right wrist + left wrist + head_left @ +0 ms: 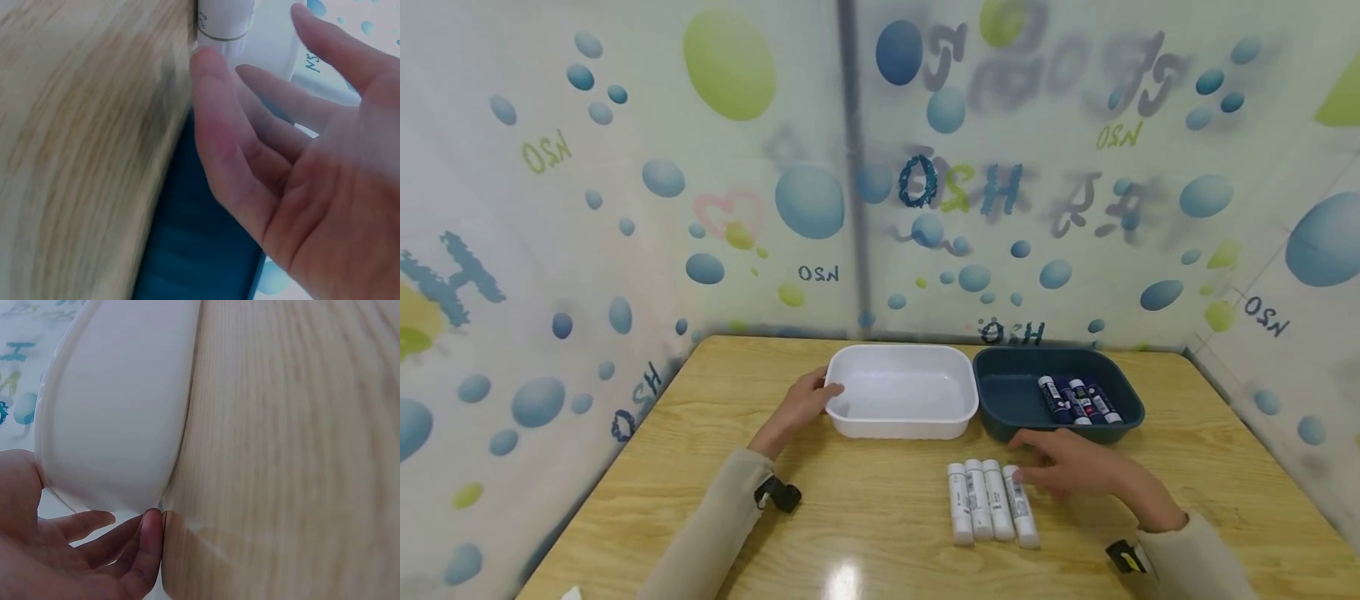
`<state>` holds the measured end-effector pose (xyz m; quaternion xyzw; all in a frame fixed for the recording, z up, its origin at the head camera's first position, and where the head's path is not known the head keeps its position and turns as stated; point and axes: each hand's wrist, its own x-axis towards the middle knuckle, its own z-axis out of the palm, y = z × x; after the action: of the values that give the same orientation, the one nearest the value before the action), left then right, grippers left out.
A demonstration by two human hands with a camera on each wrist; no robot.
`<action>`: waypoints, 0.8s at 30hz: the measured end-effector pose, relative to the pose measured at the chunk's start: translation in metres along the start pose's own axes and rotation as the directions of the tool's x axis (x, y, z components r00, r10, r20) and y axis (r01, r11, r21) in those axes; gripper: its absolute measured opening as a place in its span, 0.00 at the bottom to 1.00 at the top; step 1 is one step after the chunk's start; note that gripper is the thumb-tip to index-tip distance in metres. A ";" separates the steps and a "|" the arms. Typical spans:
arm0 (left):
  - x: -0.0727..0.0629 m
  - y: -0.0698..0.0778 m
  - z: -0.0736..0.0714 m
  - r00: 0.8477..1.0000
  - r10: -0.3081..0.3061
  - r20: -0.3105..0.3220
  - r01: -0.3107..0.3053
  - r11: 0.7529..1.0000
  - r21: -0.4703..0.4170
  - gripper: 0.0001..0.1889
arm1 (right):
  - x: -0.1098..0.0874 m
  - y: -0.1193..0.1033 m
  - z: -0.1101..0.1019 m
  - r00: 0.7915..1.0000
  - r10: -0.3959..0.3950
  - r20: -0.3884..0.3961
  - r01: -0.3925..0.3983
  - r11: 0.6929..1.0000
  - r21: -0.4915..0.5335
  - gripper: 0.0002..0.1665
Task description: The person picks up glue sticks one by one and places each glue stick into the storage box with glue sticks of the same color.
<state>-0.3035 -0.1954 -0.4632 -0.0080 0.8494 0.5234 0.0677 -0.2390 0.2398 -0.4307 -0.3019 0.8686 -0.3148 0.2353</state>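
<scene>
Left hand (805, 398): one, fingers gripping the near end of a white plastic tray (902, 429); thumb over the rim, other fingers against the outer wall. Tray inside bare, extending rightward from these fingers.

Right hand (1067, 462): one, fingers loosely spread and slightly bent, holding nothing.

White capped tubes (978, 500): four, labelled, lying side by side on the desk (850, 492), left of and nearer the wearer than the right fingers. The rightmost tube (1021, 507), slightly slanted, lies next to the right fingertips; contact cannot be told.

Dark teal plastic bin (1000, 417): one, just beyond the right fingers, standing beside the tray's right end.

Dark blue tubes with white caps (1078, 400): a small group, lying slanted in the right part of that bin, beyond the right fingers; partly overlapping.

Sleeves (715, 517): two, cream, behind the fingers of either hand. Black wrist devices (786, 496): two, one strapped at each cuff.

Wall sheeting (775, 275): pale, printed with blue and green spots and lettering, behind the desk, well beyond all fingers.
</scene>
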 end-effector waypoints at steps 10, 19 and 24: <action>0.001 -0.001 0.000 1.000 -0.007 -0.008 0.007 1.000 0.010 0.32 | 0.002 0.008 0.002 1.000 0.010 0.023 -0.011 0.998 0.062 0.27; 0.002 0.000 0.001 1.000 -0.006 -0.008 0.006 1.000 0.018 0.32 | 0.002 0.004 0.004 0.999 0.023 0.034 -0.026 0.994 0.103 0.26; 0.003 -0.001 0.001 1.000 -0.012 -0.013 0.012 1.000 0.020 0.32 | 0.004 0.007 0.006 0.999 0.024 0.044 -0.028 0.995 0.096 0.24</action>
<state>-0.3060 -0.1944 -0.4648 -0.0155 0.8550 0.5142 0.0655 -0.2409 0.2392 -0.4406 -0.2854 0.8510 -0.3467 0.2722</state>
